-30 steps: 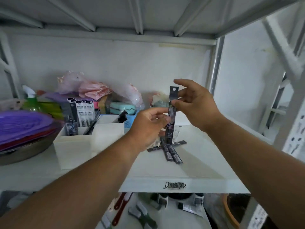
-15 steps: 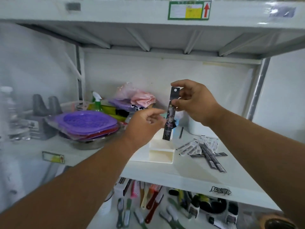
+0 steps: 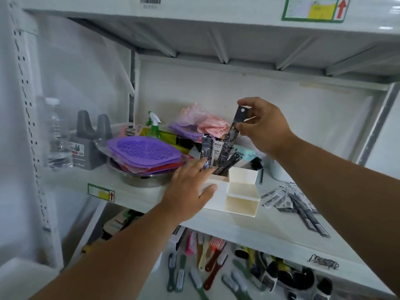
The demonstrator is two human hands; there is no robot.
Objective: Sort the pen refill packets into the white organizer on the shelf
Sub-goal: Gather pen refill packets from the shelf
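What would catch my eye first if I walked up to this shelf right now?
Probably the right hand at centre, pinching a long dark refill packet upright above the white organizer, while the left hand rests on the organizer's near corner. Next, the purple mats stacked to the left, and the loose packets lying on the shelf to the right.

A stockroom or shop storage area: white metal shelving (image 3: 216, 226) carries arrowed location labels (image 3: 101, 192) and a barcode sticker (image 3: 150, 0), with packaged brushes (image 3: 201, 265) heaped below the white organizer (image 3: 242, 189).
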